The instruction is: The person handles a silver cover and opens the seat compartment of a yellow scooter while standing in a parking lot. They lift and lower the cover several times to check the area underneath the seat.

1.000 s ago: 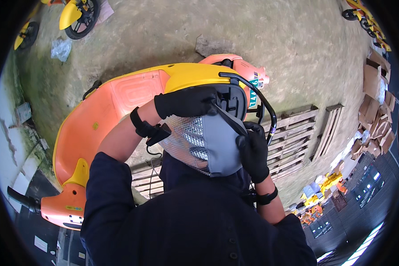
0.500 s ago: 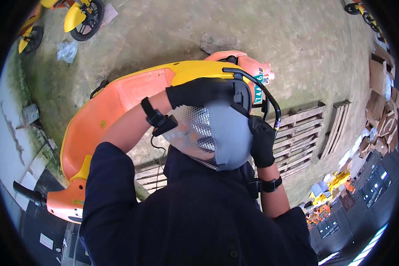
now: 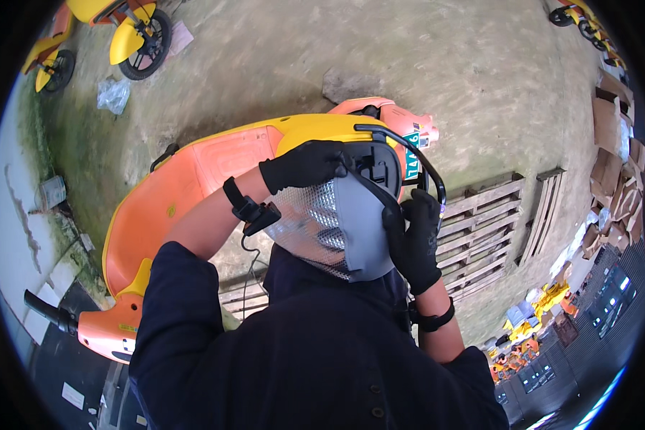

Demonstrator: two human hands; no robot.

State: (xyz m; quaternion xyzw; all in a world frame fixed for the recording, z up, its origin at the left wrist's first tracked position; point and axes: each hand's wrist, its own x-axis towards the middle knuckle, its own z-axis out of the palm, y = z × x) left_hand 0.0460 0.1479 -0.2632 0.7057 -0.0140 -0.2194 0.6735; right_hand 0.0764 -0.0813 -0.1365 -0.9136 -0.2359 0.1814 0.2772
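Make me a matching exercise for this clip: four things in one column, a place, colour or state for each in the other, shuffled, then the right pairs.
Things
1. Cover
2. Scooter
3. Left hand
4. Clear plastic

Descriptions
A. Crumpled on the floor, toward the picture's upper left
B. Black-gloved, gripping at an upper edge
C. Orange and yellow
D. Grey, with a silvery, shiny part

Right pairs: 1-D, 2-C, 3-B, 4-A

From afar I count two gloves (image 3: 301, 165), two wristbands (image 3: 245, 206) and one cover (image 3: 365, 236). I see one close scooter (image 3: 147, 226), two scooters (image 3: 125, 41) at upper left, one plate (image 3: 412, 166) and one bag (image 3: 112, 94).
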